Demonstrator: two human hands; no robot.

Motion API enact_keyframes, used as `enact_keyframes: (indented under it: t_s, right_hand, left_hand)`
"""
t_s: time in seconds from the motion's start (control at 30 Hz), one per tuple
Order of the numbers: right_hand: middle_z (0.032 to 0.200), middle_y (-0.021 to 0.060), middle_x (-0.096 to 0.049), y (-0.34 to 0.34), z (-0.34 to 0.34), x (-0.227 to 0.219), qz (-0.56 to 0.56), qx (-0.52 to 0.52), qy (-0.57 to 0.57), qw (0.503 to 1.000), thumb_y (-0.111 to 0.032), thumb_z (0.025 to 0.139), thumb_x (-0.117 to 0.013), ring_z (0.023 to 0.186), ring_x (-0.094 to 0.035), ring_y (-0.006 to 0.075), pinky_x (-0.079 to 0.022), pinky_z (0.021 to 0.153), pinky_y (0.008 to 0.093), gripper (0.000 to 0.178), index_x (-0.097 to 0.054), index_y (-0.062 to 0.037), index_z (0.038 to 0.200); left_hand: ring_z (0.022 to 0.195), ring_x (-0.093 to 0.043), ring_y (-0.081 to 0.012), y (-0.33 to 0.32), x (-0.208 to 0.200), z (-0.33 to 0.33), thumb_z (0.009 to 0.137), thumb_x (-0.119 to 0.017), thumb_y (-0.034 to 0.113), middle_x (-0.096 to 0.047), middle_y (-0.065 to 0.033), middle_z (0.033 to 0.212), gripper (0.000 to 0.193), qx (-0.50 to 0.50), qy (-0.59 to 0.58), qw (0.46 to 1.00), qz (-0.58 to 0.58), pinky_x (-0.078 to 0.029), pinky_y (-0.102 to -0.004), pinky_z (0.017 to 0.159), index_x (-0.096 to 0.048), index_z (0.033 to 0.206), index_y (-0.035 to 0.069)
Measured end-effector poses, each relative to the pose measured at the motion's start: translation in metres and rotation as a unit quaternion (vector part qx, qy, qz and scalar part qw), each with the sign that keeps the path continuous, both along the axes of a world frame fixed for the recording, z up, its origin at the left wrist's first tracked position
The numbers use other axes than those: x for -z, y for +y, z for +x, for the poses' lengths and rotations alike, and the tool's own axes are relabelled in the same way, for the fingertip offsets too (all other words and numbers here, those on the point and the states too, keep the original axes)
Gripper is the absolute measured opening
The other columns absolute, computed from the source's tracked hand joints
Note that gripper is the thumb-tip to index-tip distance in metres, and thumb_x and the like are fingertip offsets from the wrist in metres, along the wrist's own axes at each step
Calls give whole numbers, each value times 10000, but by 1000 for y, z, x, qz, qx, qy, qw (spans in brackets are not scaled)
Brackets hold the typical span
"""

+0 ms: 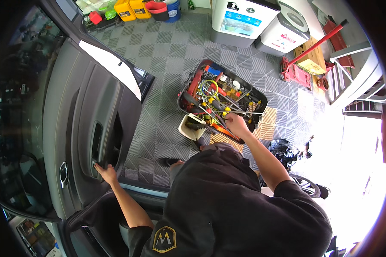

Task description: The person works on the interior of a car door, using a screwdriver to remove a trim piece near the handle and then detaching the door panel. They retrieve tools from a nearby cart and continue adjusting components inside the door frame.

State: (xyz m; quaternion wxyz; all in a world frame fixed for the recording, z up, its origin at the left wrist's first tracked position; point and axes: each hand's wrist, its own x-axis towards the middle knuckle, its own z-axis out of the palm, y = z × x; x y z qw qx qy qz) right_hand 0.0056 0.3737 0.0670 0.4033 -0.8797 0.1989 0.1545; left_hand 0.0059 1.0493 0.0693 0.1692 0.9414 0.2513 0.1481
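Note:
My left hand [107,173] rests on the inner panel of an open car door [83,98], beside the recessed pull and armrest. Its fingers are stretched out and hold nothing. Over the near side of a black tool tray [254,91] reaches my right hand [236,125], its fingers curled down among the tools. What they close on, if anything, is hidden. Close to that hand lie yellow-and-black handled tools [215,103] and an orange-handled tool [222,130]. A coiled yellow-green cable [216,88] lies farther in. A cream bin [186,131] is at the tray's near left corner.
A red floor jack [297,76] with a long handle stands at the right. White-and-grey machines [243,21] are at the back, with yellow containers [125,10] and buckets [172,12] farther left. Black plastic [284,150] and a wheel [305,185] lie right of me.

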Motion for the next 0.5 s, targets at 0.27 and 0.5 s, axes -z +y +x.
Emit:
enact_keyframes:
  t_s: [0.27, 0.5]
  right_hand:
    - [970, 237, -696, 10, -12, 6, -70, -84, 79, 991, -225, 858, -644, 959, -666, 411, -525, 828, 492, 226, -708, -60, 998]
    - [854, 45, -689, -13, 24, -94, 353, -69, 76, 930, -45, 925, -560, 712, -654, 110, -514, 625, 231, 372, -592, -36, 1295]
  left_hand:
    - [1484, -201, -442, -25, -16, 13, 781, -632, 171, -76, -314, 1610, 943, 5, 105, 994, -21, -303, -438, 1189, -134, 1549, -57]
    - [1443, -248, -499, -28, -9, 4, 785, -649, 169, -15, -322, 1602, 983, -25, 119, 992, 23, -416, -468, 1109, -71, 1543, -72]
